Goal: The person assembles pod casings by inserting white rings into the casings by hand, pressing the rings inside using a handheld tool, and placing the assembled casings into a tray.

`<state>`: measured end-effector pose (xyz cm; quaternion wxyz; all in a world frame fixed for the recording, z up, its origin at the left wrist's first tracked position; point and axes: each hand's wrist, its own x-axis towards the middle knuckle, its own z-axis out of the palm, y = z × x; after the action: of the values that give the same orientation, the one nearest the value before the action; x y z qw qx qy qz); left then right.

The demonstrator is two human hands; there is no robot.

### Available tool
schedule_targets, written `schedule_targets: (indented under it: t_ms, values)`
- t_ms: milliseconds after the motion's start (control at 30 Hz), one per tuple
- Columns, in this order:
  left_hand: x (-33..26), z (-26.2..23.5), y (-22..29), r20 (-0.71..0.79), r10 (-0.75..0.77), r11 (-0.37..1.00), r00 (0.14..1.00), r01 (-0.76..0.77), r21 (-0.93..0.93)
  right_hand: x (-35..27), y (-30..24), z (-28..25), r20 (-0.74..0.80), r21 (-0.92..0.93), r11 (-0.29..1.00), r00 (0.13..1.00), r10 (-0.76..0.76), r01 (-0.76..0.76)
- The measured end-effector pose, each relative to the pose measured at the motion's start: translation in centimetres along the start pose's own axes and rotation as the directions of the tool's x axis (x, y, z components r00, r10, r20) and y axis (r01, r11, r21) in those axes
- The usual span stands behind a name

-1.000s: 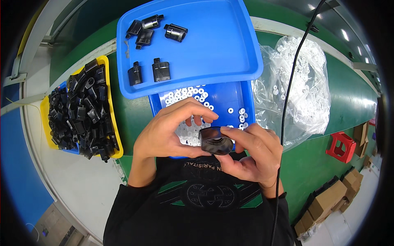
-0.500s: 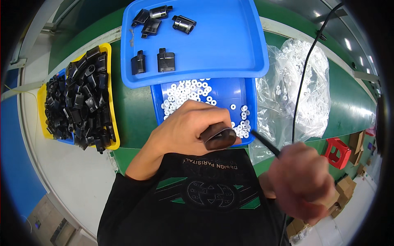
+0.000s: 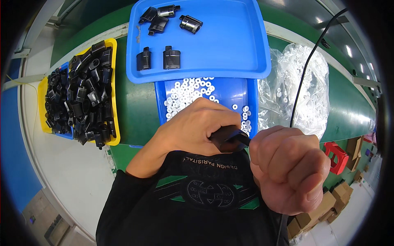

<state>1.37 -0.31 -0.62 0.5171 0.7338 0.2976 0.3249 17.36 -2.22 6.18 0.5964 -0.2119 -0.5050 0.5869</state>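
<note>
My left hand [image 3: 191, 125] is closed around a black hollow plastic cartridge [image 3: 225, 141], holding it with its open end toward the right. In my right fist [image 3: 289, 168] is a dark thin rod tool [image 3: 243, 140]. The rod's tip meets the cartridge's open end; how deep it reaches inside cannot be made out. Just beyond my left hand lies a blue tray [image 3: 253, 102] with many small white ring washers [image 3: 188, 90], partly covered by that hand.
A lighter blue tray [image 3: 221, 45] overlaps the far side of the washer tray and carries several black cartridges [image 3: 171, 58]. At left, a yellow bin [image 3: 116, 127] is heaped with black parts. A clear bag [image 3: 305, 90] of white pieces lies right, behind a hanging black cable [image 3: 301, 82].
My right hand has moved left and up, bringing the rod from apart to the cartridge's open end. My left hand keeps its hold, shifted slightly right.
</note>
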Motion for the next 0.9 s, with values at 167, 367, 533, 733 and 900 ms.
schedule_targets:
  t_ms: [167, 367, 533, 733, 900]
  values:
    - [0.5, 0.1, 0.6, 0.039, -0.015, 1.000, 0.999, 0.016, -0.012, 0.2, -0.4, -0.1, -0.001, -0.081, 0.996, 0.999, -0.038, 0.038]
    - [0.5, 0.2, 1.0, 0.049, -0.062, 0.977, 0.997, 0.051, 0.206, -1.1, 1.2, 0.0, -0.232, -0.024, 0.999, 0.972, 0.021, -0.028]
    - [1.3, -0.5, 0.8, 0.025, 0.061, 0.977, 0.998, -0.065, 0.202, 0.2, 0.7, 0.3, -0.052, -0.106, 0.992, 0.996, -0.073, 0.068]
    - [0.9, -1.0, 0.5, -0.020, 0.092, 0.990, 0.996, -0.089, 0.113, -0.6, -2.3, -1.7, 0.027, 0.230, 0.963, 0.989, -0.148, 0.138]
    - [0.5, -1.1, 0.9, -0.007, 0.094, 0.990, 0.996, -0.093, 0.106, -0.2, -2.6, -1.3, 0.068, 0.473, 0.844, 0.944, -0.322, 0.254]
